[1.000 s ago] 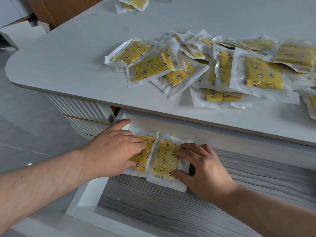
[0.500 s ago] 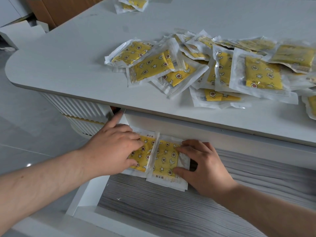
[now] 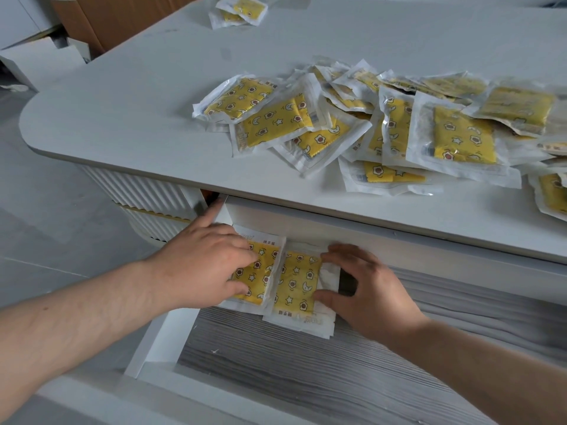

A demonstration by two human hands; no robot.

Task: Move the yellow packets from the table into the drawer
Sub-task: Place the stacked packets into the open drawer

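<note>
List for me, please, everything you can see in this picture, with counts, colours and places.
table: one, white, across the upper view.
packet pile: over a dozen, overlapping, yellow in clear wrap, on the table's right side.
far packets: at least two, yellow, at the table's far edge.
drawer: one, white walls, grey wood-grain floor, open below the tabletop.
left stack: one, yellow packets, in the drawer's back left corner.
right stack: one, yellow packets, against the left stack.
fluted base: one, white, under the table's left end.
left hand: rests flat on the left stack.
right hand: grips the right stack's right edge.
</note>
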